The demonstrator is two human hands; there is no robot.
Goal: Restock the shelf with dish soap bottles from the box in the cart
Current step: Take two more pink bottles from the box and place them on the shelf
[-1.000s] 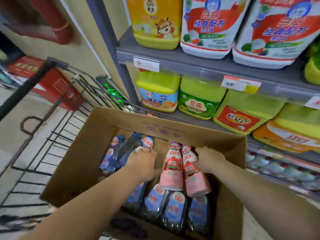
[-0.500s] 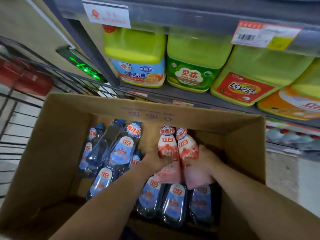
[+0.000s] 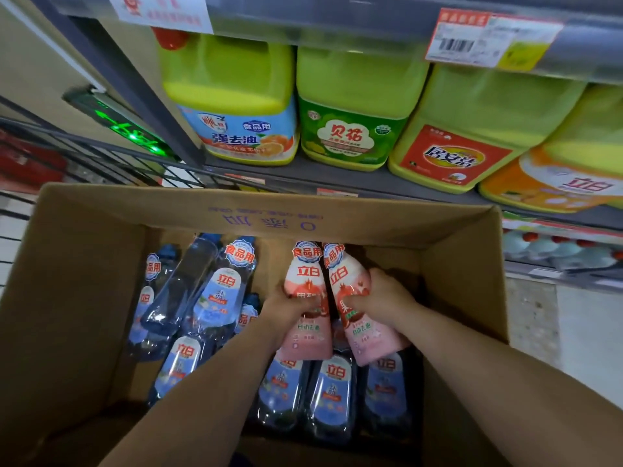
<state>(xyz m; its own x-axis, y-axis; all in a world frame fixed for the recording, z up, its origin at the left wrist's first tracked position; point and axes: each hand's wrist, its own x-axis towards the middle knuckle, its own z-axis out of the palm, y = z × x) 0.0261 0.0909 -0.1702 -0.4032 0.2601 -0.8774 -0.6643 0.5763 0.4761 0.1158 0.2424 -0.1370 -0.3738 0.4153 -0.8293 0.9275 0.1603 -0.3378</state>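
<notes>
Supermarket aisle, grey metal shelf [image 3: 371, 185] holding four lime-green plastic jugs [image 3: 357, 106]. Below, brown cardboard box [image 3: 84, 281] in wire cart [image 3: 67, 150]. Roughly nine blue-labelled clear dish soap bottles [image 3: 222, 291] lying left and front, hard to count exactly. Left hand [image 3: 286, 308] curled round one of two pink dish soap bottles [image 3: 305, 335], right hand [image 3: 387, 298] round the other. Best to lift straight up, clear of the box wall, no squeezing.
</notes>
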